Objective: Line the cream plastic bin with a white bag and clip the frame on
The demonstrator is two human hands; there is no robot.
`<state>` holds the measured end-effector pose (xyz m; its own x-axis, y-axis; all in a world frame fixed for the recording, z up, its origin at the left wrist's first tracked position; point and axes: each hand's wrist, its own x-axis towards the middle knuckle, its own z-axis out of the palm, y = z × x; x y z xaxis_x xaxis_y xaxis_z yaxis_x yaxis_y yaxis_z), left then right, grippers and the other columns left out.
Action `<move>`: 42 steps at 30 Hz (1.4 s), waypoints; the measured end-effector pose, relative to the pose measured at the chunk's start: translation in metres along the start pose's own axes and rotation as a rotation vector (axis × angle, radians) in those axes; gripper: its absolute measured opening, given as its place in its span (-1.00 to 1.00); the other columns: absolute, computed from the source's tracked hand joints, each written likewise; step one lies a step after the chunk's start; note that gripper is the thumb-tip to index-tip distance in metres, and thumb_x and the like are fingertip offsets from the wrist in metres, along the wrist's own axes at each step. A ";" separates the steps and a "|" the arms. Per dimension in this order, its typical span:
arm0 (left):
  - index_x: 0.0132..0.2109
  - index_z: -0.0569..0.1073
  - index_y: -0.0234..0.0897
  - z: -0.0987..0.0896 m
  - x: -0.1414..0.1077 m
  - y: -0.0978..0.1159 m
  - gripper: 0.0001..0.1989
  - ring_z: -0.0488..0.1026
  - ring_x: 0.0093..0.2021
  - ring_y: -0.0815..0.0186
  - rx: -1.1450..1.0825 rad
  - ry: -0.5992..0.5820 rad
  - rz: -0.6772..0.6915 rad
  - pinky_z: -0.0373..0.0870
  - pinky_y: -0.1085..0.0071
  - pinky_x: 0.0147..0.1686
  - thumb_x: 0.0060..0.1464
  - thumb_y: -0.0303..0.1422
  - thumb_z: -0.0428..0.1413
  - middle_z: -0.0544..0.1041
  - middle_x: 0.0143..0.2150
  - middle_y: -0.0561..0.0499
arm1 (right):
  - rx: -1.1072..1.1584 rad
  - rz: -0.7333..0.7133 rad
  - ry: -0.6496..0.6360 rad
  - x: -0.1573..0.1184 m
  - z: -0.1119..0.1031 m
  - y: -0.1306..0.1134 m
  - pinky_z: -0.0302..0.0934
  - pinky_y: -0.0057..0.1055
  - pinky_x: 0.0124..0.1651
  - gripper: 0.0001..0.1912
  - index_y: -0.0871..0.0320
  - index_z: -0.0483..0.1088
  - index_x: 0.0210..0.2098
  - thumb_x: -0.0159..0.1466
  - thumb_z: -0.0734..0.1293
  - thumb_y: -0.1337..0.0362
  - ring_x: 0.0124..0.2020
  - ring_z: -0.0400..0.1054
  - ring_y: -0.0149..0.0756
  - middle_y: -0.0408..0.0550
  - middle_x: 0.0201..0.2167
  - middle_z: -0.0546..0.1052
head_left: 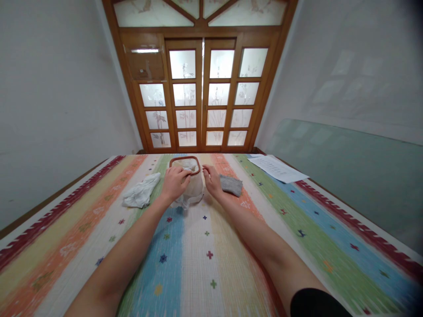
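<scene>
A small trash bin with a brown rim and a thin white plastic bag around it stands in the middle of the striped cloth's far part. My left hand is closed at the near left of the rim, its fingertips pinching the bag's edge there. Just right of the bin is my right hand, its fingers loosely bent and apart, with nothing visible in them. To the left lies a crumpled white cloth. A folded grey cloth rests beside my right wrist.
A striped, patterned tablecloth covers the table. Printed paper sheets lie at the far right edge. Beyond the table are wooden doors with glass panes. A pale green panel leans along the right wall.
</scene>
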<state>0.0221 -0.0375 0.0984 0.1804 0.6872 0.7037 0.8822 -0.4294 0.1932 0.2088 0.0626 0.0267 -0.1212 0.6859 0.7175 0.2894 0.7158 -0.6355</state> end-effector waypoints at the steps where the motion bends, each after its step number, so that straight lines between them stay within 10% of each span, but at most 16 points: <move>1: -0.08 0.63 -0.12 0.000 0.000 0.001 -0.77 0.42 -0.12 0.11 -0.001 0.008 0.004 0.27 0.14 -0.01 0.28 -0.26 0.08 0.53 -0.24 -0.08 | 0.027 -0.015 0.039 0.004 -0.002 -0.006 0.27 -0.23 0.18 -0.59 0.14 0.39 0.09 0.48 0.12 0.04 0.06 0.40 -0.17 0.11 0.03 0.51; 17: -0.38 0.54 -0.19 0.005 -0.003 0.000 -0.75 0.39 -0.15 0.13 -0.116 0.227 -0.076 0.30 0.12 0.07 0.26 -0.27 0.11 0.46 -0.38 -0.03 | 0.211 -0.117 -0.139 0.019 0.003 -0.028 0.07 -0.10 0.43 -0.65 0.03 0.51 0.04 0.43 0.23 0.02 0.33 0.23 -0.15 0.06 0.25 0.39; 24: -0.11 0.58 -0.19 0.021 -0.002 -0.033 -0.71 0.35 0.25 0.06 -0.477 0.313 -0.311 0.20 0.07 0.32 0.06 -0.50 0.07 0.47 0.15 -0.09 | 0.191 -0.073 -0.178 0.017 0.009 -0.020 0.06 -0.10 0.44 -0.63 0.02 0.48 0.10 0.43 0.23 0.02 0.38 0.17 -0.17 0.05 0.32 0.31; 42: 0.03 0.48 -0.15 0.049 -0.007 -0.069 -0.67 0.19 0.42 0.12 -0.992 0.351 -0.535 -0.02 0.07 0.46 0.13 -0.37 0.01 0.38 0.32 -0.02 | 0.212 -0.026 -0.202 0.021 0.014 -0.023 -0.11 -0.13 0.51 -0.45 0.03 0.43 0.19 0.46 0.11 -0.14 0.45 0.08 -0.21 0.03 0.39 0.27</move>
<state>-0.0183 0.0156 0.0463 -0.3760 0.7856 0.4914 0.0572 -0.5097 0.8585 0.1868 0.0623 0.0523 -0.3188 0.6636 0.6768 0.0815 0.7306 -0.6779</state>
